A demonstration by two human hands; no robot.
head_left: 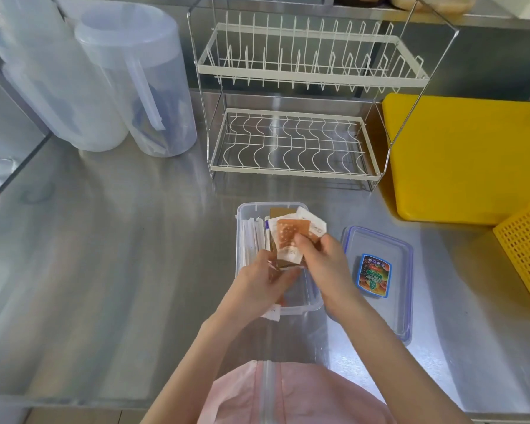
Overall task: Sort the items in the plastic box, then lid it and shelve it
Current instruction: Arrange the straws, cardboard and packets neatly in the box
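Both hands worked over the box (pixel 242 215) on the steel counter (pixel 104 255), in front of the rack (pixel 294 142). The right hand (pixel 322 261) pinched a fanned bunch of sachets (pixel 289 237) by their lower edge; the left hand (pixel 263 280) curled round more packets low in the box. The lid (pixel 401 301) lay just right of the box. The fan looked loosely held, so a sachet could probably slip and land among the white sticks (pixel 251 240) on the left side, mixing the sorted groups. One packet (pixel 273 313) already hung over the near rim and might jam the lid.
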